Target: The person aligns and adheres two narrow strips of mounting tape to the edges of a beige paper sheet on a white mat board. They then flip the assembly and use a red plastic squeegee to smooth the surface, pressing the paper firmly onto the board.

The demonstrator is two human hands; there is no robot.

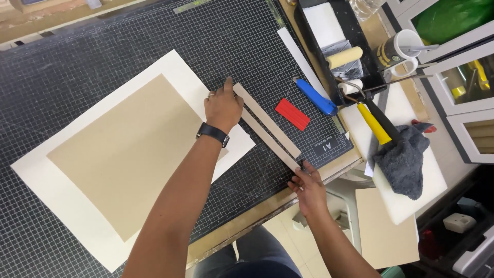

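On a dark gridded cutting mat lies a large cream sheet with a tan board on top of it. Two long tan cardboard strips lie side by side along the sheet's right edge. My left hand, with a ring and a black wristwatch, presses a finger at the strips' far end. At the strips' near end, by the mat's edge, my right hand pinches them.
A red flat piece and a blue cutter lie right of the strips. Further right are a black paint tray with a foam roller, a yellow-handled tool, a grey cloth, a mug and a tan board.
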